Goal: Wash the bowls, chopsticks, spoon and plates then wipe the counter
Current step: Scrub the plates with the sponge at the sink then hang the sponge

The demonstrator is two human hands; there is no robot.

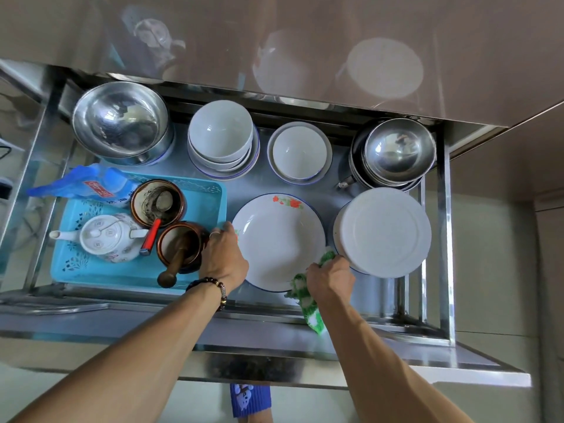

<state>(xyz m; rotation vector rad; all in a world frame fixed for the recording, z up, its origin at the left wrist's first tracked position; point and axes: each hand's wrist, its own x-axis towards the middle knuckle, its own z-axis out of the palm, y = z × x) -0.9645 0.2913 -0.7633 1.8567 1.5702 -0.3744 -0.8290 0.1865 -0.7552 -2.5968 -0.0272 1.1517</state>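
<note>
Steel shelf (305, 319), left hand (222, 257) gripping flowered plate (279, 239), right hand (331, 277) fingers clamped on green cloth (308, 303).

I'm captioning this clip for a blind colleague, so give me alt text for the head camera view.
Seen from above, a person's left hand and right hand, the right also gripping a green and white cloth, hold a flowered white plate over a steel shelf. Around it sit stacked white bowls, steel bowls, upturned plates and a blue tray.
</note>
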